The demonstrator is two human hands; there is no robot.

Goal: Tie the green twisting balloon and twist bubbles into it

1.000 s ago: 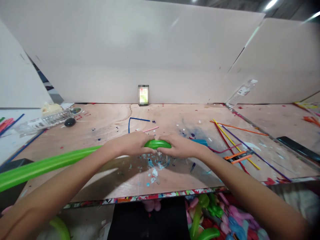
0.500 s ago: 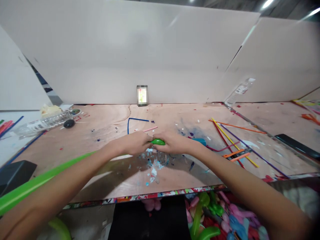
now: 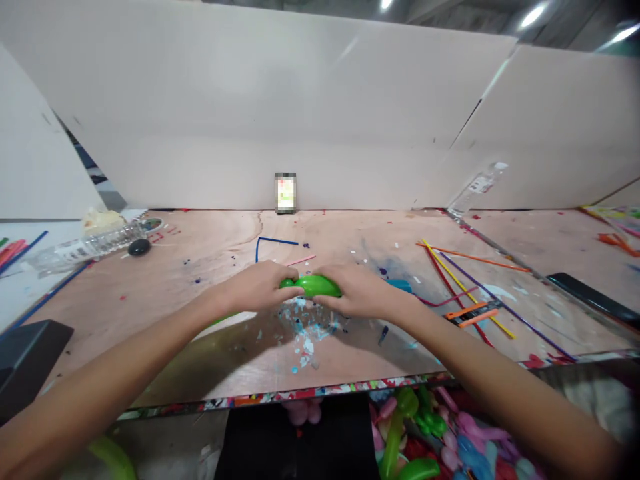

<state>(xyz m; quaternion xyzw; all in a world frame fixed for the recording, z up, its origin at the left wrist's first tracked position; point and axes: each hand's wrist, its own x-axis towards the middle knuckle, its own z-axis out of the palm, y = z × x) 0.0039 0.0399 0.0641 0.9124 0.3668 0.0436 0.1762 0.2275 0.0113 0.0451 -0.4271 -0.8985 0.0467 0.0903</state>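
A long green balloon (image 3: pixel 318 286) is held between my two hands above the middle of the table (image 3: pixel 165 293). My left hand (image 3: pixel 264 285) pinches it at a narrowed spot, with a small green bulge showing by the fingertips. Around the right end of the fatter segment, the fingers of my right hand (image 3: pixel 353 288) are curled. Most of the balloon's remaining length is hidden behind my left forearm. Beneath the hands lie scattered light-blue scraps (image 3: pixel 307 340).
A phone (image 3: pixel 285 193) leans on the white panel. Thin balloons and an orange cutter (image 3: pixel 473 313) lie at right, near a black case (image 3: pixel 595 297). Plastic bottles (image 3: pixel 93 248) stand or lie at both sides. Below the table edge sits a heap of twisted balloons (image 3: pixel 440 427).
My hands have moved apart a little, my right hand to the right, and more of the green segment shows between them. The balloon's long tail at left has dropped behind my left forearm.
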